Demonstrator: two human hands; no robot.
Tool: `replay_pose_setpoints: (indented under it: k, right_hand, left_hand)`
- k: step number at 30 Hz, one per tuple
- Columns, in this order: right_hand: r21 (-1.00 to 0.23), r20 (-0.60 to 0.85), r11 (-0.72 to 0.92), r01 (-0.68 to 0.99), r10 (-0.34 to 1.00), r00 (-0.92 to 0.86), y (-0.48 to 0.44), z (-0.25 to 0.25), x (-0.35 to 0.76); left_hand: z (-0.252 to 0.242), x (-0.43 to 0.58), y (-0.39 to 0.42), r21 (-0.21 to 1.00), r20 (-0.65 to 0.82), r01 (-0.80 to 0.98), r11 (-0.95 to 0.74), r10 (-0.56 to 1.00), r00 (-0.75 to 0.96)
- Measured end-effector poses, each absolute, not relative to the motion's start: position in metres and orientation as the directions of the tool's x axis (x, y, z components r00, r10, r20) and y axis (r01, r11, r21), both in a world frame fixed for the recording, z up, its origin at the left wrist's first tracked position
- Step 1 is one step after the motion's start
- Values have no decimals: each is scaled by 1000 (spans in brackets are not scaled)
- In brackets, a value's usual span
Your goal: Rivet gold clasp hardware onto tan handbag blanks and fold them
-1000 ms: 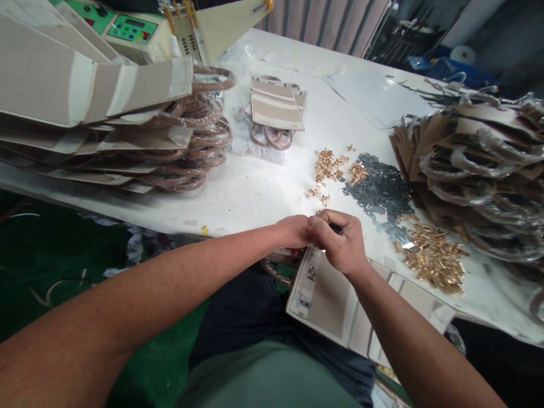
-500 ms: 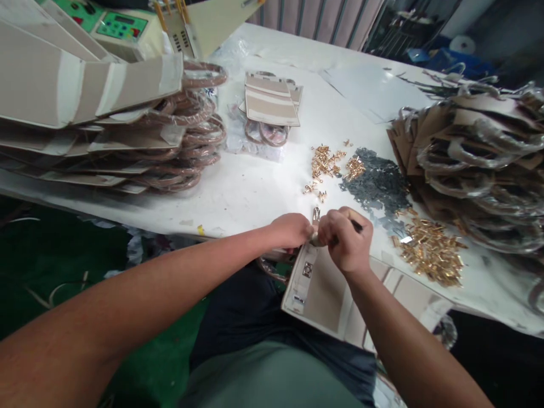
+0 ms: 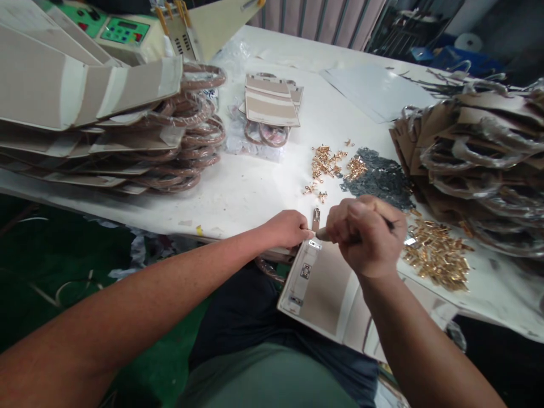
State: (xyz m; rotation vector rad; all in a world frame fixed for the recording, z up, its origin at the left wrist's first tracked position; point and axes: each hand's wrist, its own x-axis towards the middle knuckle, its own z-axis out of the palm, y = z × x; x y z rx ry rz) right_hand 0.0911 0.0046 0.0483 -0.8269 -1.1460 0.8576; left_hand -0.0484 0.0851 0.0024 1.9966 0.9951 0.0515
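Note:
A flat beige handbag panel (image 3: 329, 289) lies at the table's front edge, partly over my lap. Along its left side sit a top metal plate (image 3: 315, 245), a middle metal plate (image 3: 305, 271) and a lower metal plate (image 3: 296, 300). My left hand (image 3: 291, 228) is closed at the panel's upper left corner, pinching its edge. Just above that corner, a short brown strap (image 3: 316, 217) with a metal fitting sticks out. My right hand (image 3: 368, 235) is wrapped round a small hand tool (image 3: 323, 233), its blunt tip near the top plate; its exact kind is hidden.
Gold fittings (image 3: 325, 161) and dark metal plates (image 3: 378, 178) lie on the white table (image 3: 255, 192). More gold pieces (image 3: 437, 255) are heaped at right. Stacked bag panels with wrapped handles (image 3: 127, 107) stand left, another stack (image 3: 476, 147) right. A smaller pile (image 3: 272, 102) lies behind.
My right hand has moved right and slightly up with the tool, uncovering the top metal plate. My left hand stays at the corner, and the panel has shifted slightly.

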Motion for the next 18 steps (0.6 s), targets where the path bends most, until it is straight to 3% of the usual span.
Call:
replay_pose_setpoints:
  k: [6,11,15,18]
  right_hand:
    - [-956,293,285,74,947,130,5,35,90]
    - [-922,376,385,-37,914,152,5,29,88]
    - [-949,314,313,28,940,136,2,29,84]
    - [-917,395,398,14,904,165,0,34,85]
  left_hand:
    - [1,-48,91,741,-409,636,-217,605,683]
    - [-3,-48,94,749,-402,624,-220,598,694]
    - [-4,-48,94,758,-404,611,-230,570,715]
    - [-2,-48,94,760,-414,618,-202,582,700]
